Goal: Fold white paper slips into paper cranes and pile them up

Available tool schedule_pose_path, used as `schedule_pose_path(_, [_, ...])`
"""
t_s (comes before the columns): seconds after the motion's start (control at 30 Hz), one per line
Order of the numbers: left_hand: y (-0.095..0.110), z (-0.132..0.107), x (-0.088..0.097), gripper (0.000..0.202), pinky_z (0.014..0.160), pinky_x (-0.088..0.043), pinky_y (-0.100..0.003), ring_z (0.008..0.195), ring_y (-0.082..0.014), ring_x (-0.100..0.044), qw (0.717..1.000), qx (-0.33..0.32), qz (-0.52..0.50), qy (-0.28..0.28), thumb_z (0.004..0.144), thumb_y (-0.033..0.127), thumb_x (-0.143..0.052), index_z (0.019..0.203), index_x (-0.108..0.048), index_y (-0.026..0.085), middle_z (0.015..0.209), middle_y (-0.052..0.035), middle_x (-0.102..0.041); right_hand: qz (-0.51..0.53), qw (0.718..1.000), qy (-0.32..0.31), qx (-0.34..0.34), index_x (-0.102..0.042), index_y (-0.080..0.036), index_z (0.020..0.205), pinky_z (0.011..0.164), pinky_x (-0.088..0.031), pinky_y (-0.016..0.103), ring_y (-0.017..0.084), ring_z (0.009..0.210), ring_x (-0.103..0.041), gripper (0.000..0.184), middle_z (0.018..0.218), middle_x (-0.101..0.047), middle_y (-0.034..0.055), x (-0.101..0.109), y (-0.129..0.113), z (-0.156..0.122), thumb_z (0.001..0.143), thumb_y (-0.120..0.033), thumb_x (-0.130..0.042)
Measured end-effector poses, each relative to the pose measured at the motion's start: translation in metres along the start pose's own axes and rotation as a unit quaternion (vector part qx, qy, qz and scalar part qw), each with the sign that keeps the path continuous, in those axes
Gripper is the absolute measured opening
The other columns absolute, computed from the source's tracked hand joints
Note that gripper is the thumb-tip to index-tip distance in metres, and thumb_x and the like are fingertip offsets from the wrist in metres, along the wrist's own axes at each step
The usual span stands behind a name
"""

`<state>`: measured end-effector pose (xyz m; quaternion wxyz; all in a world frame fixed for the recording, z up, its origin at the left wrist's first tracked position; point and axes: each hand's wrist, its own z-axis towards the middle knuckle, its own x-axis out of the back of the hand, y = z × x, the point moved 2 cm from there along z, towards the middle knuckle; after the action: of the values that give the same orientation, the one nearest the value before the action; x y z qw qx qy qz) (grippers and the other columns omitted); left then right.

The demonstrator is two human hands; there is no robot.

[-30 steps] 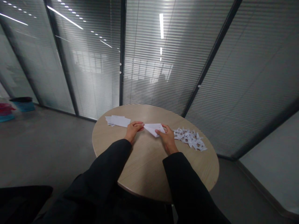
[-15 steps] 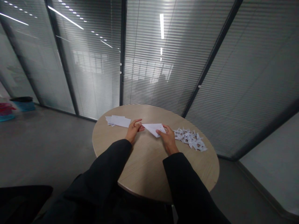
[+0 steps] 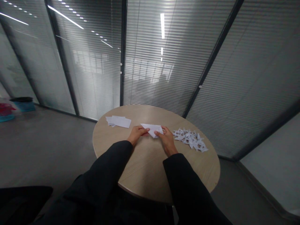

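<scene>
A folded sheet of white paper [image 3: 152, 128], roughly triangular with its long edge away from me, is held above the table between both hands. My left hand [image 3: 137, 133] grips its left side, thumb on top and fingers behind. My right hand [image 3: 167, 139] pinches the right side the same way, near some small dark marks on the paper. To the right of my right hand lies a heap of small, pointed folded-paper pieces [image 3: 191, 140]. Flat white paper sheets [image 3: 119, 121] lie overlapping to the left, beyond my left hand.
The round wooden table [image 3: 150, 175] stands close to a glass partition with blinds [image 3: 152, 75]. On the floor at far left are a blue bin with a dark rim [image 3: 24, 105] and a red-and-blue container [image 3: 6, 113]. A black shape [image 3: 23, 200] fills the lower left corner.
My left hand has moved right and closed its thumb farther in on the paper. The folded paper and my right hand have shifted slightly left.
</scene>
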<state>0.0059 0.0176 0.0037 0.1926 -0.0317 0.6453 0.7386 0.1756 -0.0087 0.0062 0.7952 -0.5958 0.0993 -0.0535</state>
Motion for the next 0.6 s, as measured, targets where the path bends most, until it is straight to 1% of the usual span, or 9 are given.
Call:
schedule_pose_path(0.1, [0.002, 0.001, 0.002, 0.046, 0.076, -0.052, -0.034, 0.071, -0.0178, -0.064, 1.0, -0.008, -0.01, 0.014, 0.046, 0.043, -0.087, 0.075, -0.073, 0.01, 0.079, -0.0094, -0.072, -0.003, 0.999, -0.043, -0.005, -0.061, -0.018, 0.101, 0.075, -0.053, 0.036, 0.023, 0.08, -0.069, 0.057, 0.09, -0.074, 0.0066, -0.003, 0.0, -0.002, 0.051, -0.034, -0.084])
schedule_pose_path(0.23, [0.004, 0.001, 0.002, 0.041, 0.073, -0.051, -0.032, 0.067, -0.016, -0.063, 0.999, -0.014, -0.02, 0.031, 0.048, 0.042, -0.086, 0.071, -0.072, 0.01, 0.074, -0.0081, -0.071, -0.032, 0.995, -0.093, -0.033, -0.062, -0.018, 0.1, 0.067, -0.053, 0.033, 0.022, 0.074, -0.069, 0.057, 0.083, -0.074, 0.0048, -0.006, 0.0, -0.004, 0.049, -0.031, -0.084])
schedule_pose_path(0.37, [0.006, 0.0, 0.002, 0.04, 0.068, -0.049, -0.029, 0.063, -0.0148, -0.061, 0.999, -0.023, -0.007, 0.04, 0.048, 0.041, -0.086, 0.07, -0.072, 0.011, 0.07, -0.0071, -0.07, -0.06, 0.99, -0.127, -0.021, -0.065, -0.017, 0.094, 0.066, -0.052, 0.032, 0.022, 0.072, -0.068, 0.05, 0.08, -0.073, 0.0039, -0.009, 0.002, -0.004, 0.049, -0.029, -0.083])
schedule_pose_path(0.5, [0.005, 0.001, 0.003, 0.04, 0.064, -0.048, -0.028, 0.06, -0.0149, -0.06, 0.999, -0.016, 0.013, 0.034, 0.047, 0.041, -0.087, 0.069, -0.072, 0.01, 0.068, -0.0079, -0.069, -0.077, 0.984, -0.156, -0.028, -0.064, -0.017, 0.09, 0.066, -0.052, 0.032, 0.021, 0.072, -0.068, 0.044, 0.079, -0.073, 0.0033, -0.01, 0.007, -0.004, 0.05, -0.028, -0.081])
schedule_pose_path(0.6, [0.004, 0.002, 0.004, 0.04, 0.061, -0.048, -0.028, 0.058, -0.0144, -0.059, 0.999, -0.006, 0.025, 0.027, 0.045, 0.039, -0.088, 0.066, -0.071, 0.01, 0.065, -0.0076, -0.068, -0.081, 0.981, -0.174, -0.034, -0.064, -0.017, 0.088, 0.067, -0.052, 0.032, 0.021, 0.073, -0.068, 0.042, 0.081, -0.073, 0.0035, -0.009, 0.012, -0.003, 0.051, -0.026, -0.081])
